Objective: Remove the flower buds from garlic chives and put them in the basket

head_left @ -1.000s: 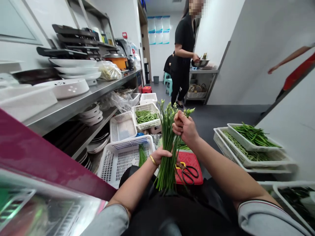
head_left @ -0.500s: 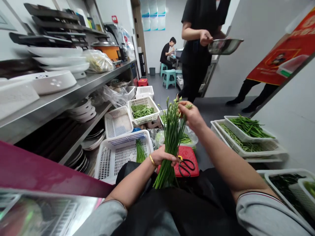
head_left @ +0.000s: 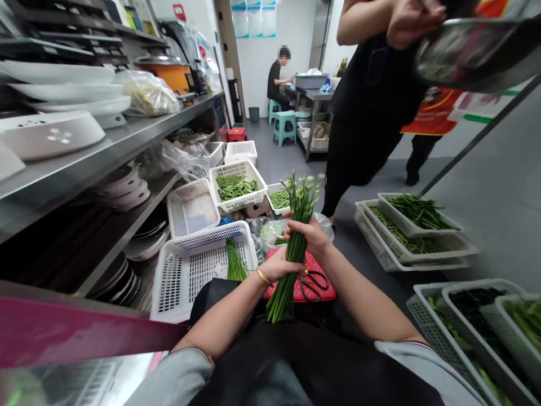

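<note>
A bunch of green flowering chives (head_left: 298,211), pale buds at the top, stands nearly upright in front of me. Low on the stems, my left hand (head_left: 284,266) is closed around the bunch. Higher up, just below the buds, my right hand (head_left: 310,232) wraps round it too. Behind the bunch lies a red lid-like block (head_left: 325,293), and black-handled scissors (head_left: 315,285) rest on it, their blades mostly hidden by my left hand. To the left, a white basket (head_left: 169,282) holds a smaller bunch of chives (head_left: 234,259).
White baskets of green beans (head_left: 237,187) stand ahead, with stacked vegetable baskets (head_left: 416,225) at right. A steel shelf (head_left: 139,135) with dishes runs along the left. A co-worker (head_left: 372,113) holding a metal bowl (head_left: 477,53) stands close at front right; another person (head_left: 276,79) sits farther back.
My right hand has come down from the bud tips and now grips the upper stems. The co-worker with the bowl has come closer and moved right. My view has shifted slightly.
</note>
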Tool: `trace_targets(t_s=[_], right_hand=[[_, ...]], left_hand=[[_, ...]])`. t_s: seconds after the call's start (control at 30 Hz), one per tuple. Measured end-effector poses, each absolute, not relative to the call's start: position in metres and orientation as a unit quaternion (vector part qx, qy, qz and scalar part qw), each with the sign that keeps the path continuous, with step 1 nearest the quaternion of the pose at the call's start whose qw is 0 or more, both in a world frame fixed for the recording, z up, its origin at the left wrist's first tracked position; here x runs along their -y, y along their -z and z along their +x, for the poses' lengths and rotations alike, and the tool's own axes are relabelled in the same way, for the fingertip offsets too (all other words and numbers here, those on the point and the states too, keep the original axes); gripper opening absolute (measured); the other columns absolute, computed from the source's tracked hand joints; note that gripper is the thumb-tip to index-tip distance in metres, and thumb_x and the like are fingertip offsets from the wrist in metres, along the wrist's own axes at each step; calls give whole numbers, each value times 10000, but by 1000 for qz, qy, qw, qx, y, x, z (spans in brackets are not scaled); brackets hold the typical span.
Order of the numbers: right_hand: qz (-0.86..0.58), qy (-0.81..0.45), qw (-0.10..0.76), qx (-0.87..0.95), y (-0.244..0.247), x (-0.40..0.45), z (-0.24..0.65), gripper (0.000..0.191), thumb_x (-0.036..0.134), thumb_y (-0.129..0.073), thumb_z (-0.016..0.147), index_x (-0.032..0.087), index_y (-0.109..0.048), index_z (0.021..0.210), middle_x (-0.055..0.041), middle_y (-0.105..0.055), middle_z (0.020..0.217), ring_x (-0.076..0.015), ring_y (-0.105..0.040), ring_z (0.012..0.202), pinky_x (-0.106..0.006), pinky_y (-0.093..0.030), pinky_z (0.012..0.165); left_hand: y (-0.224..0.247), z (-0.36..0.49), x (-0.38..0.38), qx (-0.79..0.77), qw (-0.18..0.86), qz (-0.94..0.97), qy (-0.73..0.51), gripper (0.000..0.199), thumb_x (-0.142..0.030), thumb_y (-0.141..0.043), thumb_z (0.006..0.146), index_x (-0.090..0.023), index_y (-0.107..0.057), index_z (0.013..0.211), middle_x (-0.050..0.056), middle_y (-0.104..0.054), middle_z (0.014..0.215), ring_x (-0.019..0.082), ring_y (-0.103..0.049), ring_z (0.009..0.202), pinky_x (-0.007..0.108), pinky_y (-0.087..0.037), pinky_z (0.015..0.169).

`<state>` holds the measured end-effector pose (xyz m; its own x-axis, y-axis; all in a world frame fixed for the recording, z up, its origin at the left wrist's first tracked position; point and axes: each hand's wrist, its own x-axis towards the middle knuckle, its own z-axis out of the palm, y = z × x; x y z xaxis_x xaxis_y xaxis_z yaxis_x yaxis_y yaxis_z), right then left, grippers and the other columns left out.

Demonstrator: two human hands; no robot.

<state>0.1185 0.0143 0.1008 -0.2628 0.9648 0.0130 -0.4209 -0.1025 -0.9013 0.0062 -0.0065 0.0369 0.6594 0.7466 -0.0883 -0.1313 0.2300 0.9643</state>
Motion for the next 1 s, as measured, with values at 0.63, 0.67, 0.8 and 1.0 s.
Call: trace_targets(t_s=[0.63,0.67,0.8,1.0], right_hand=[[-360,-671,419,495,-85,-129,124,507,472,-829,491,181,-565,812,54,-572,556,-96,-536,478,-227,-455,491],[-365,-669,403,506,-80,-142,134,553,490,-835,476,178,-580,854,33,-610,619,-110,-578,542,-236,-476,536],[-449,-598,382,543,-54,-182,162,542,499,-812,520,170,-616,903,13,-642,681,-128,-604,636,-233,-468,572],[-476,-617,404,478,7,-209,165,407,398,-823,463,143,-614,702,25,-627,628,-94,-520,556,-227,-419,521]], left_hand=[[-21,7,-83,-263,789,441,-338,379,-355,-808,535,-146,-517,656,-41,-489,398,88,-443,340,233,-381,409],[-17,7,-91,-265,795,432,-335,372,-346,-799,537,-152,-502,649,-48,-483,403,82,-441,345,226,-373,408],[3,9,-126,-319,799,386,-334,371,-311,-786,533,-168,-460,639,-63,-471,420,75,-447,357,213,-356,408],[40,21,-158,-330,829,312,-326,408,-371,-813,558,-134,-559,773,-54,-496,469,73,-466,394,212,-353,435]])
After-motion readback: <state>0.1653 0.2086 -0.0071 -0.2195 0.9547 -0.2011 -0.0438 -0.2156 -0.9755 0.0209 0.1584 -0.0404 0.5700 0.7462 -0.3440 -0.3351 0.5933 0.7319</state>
